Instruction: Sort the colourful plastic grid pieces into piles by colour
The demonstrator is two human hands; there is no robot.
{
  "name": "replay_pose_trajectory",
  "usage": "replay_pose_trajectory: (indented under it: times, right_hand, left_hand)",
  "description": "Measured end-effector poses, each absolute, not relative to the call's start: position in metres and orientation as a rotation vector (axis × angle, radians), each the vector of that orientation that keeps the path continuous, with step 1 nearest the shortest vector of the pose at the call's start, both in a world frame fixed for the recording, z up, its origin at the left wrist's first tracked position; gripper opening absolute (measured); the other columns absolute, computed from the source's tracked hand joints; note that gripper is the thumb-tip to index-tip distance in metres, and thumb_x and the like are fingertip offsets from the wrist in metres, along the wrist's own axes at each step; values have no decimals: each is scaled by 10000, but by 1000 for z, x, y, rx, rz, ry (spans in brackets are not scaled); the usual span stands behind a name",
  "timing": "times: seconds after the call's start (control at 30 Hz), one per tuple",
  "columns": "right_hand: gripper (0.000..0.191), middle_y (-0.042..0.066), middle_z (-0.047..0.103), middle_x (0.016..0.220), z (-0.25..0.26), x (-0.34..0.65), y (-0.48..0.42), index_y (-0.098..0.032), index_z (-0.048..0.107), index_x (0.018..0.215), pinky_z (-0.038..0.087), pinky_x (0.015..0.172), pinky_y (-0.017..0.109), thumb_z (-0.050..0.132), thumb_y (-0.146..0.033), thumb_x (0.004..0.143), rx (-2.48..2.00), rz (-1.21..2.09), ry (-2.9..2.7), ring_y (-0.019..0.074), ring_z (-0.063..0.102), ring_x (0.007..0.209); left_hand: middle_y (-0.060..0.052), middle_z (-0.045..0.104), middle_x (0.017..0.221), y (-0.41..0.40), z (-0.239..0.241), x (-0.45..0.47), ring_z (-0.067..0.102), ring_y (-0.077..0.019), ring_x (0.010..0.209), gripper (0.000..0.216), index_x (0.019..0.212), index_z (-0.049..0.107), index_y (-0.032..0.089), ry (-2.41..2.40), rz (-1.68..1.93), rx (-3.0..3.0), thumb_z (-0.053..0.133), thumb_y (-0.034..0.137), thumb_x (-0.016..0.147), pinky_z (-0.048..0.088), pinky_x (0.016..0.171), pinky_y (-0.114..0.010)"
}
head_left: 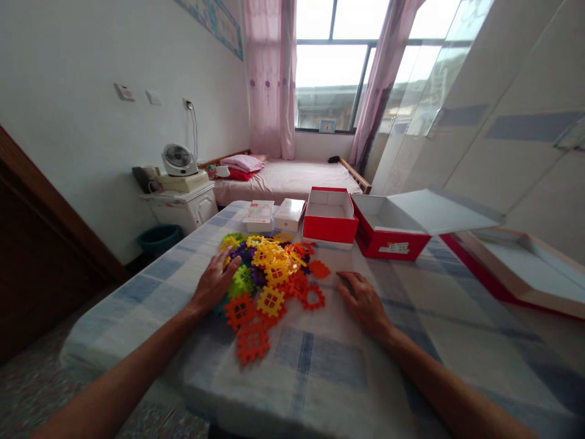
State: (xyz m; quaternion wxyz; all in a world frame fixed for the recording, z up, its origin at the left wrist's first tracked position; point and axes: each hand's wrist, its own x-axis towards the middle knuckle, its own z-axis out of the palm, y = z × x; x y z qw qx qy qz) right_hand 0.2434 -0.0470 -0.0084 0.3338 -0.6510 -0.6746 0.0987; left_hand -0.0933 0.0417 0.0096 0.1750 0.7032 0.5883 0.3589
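A heap of flat plastic interlocking pieces (269, 274) in orange, yellow, green and purple lies on a table covered with a blue-and-white checked cloth (320, 366). My left hand (214, 281) rests on the heap's left edge, fingers spread over green and yellow pieces. Lying flat on the cloth, my right hand (363, 300) sits just right of the heap with its fingers stretched out, holding nothing. A single orange piece (313, 297) lies close to its fingertips.
Behind the heap stand two small white boxes (274, 214), an open red box (329, 217) and a second red box with a white lid (402, 222). A flat tray (525, 268) lies at the right. A bedside cabinet with a fan (180, 183) and a bed (292, 177) stand beyond.
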Motion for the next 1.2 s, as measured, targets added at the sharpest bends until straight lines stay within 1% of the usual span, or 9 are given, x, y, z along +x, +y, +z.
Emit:
replay_pose_trajectory:
  times: [0.1, 0.27, 0.43, 0.63, 0.73, 0.9, 1.03, 1.1, 1.2]
  right_hand:
    - [382, 114, 580, 1186, -7, 242, -48, -144, 570, 1174, 380, 977, 400, 418, -326, 874, -1710, 257, -1784, 242, 518, 1108]
    - [412, 114, 571, 1207, -3, 239, -50, -141, 540, 1217, 367, 995, 402, 410, -339, 880, -1698, 280, -1759, 239, 510, 1127]
    - [494, 119, 514, 1293, -3, 240, -49, -152, 451, 1317, 370, 1011, 413, 357, -387, 893, -1655, 381, -1635, 236, 497, 1179]
    - [551, 123, 473, 1340, -2, 241, -49, -161, 403, 1356, 383, 1015, 403, 310, -459, 902, -1571, 445, -1503, 222, 502, 1183]
    - [557, 121, 475, 1342, -2, 243, -50, -157, 424, 1335, 333, 1059, 407, 297, -483, 901, -1532, 450, -1459, 218, 462, 1224]
    - [519, 101, 506, 1310, -5, 251, -48, -177, 489, 1259, 292, 1085, 399, 265, -492, 914, -1463, 435, -1345, 203, 444, 1235]
    - [540, 112, 502, 1315, -6, 255, -50, -151, 468, 1276, 318, 1069, 383, 263, -495, 915, -1482, 460, -1263, 199, 454, 1226]
    - [536, 116, 518, 1300, -5, 253, -50, -141, 475, 1273, 334, 1059, 376, 269, -484, 916, -1506, 464, -1256, 199, 465, 1217]
    - [505, 111, 553, 1263, -3, 250, -51, -150, 510, 1248, 358, 1041, 382, 292, -462, 916, -1533, 426, -1267, 206, 488, 1194]
  left_hand:
    - [-147, 435, 1394, 36, 20, -67, 346, -246, 1331, 685, 1310, 466, 102, 1575, 1087, 2014, 367, 587, 837, 215, 1130, -395]
    - [-105, 433, 1403, 33, 34, -34, 368, -227, 1317, 581, 1267, 518, 170, 1407, 1100, 2165, 473, 539, 821, 247, 1120, -385]
    - [-108, 450, 1394, 24, 53, 4, 404, -246, 1295, 511, 1212, 573, 168, 1305, 993, 2397, 534, 476, 806, 297, 1096, -393]
    - [-75, 522, 1341, 9, 62, 55, 498, -247, 1201, 415, 1189, 591, 232, 1174, 866, 2698, 580, 360, 794, 373, 1031, -411]
    - [-94, 530, 1331, 2, 54, 83, 502, -263, 1195, 412, 1179, 599, 218, 1141, 796, 2755, 570, 379, 801, 387, 1013, -422]
    - [-83, 539, 1321, -5, 48, 120, 508, -208, 1198, 405, 1237, 552, 217, 887, 781, 2702, 477, 337, 858, 405, 1011, -349]
    - [-79, 516, 1349, 13, 64, 96, 476, -209, 1237, 462, 1255, 541, 209, 831, 877, 2670, 456, 439, 863, 374, 1046, -344]
    - [-76, 519, 1344, 39, 67, 59, 482, -213, 1232, 456, 1205, 569, 199, 986, 961, 2619, 386, 463, 880, 371, 1048, -356]
    - [-137, 571, 1259, 95, 53, -13, 443, -271, 1263, 513, 1126, 583, 130, 1396, 1015, 2562, 306, 482, 876, 320, 1077, -425]
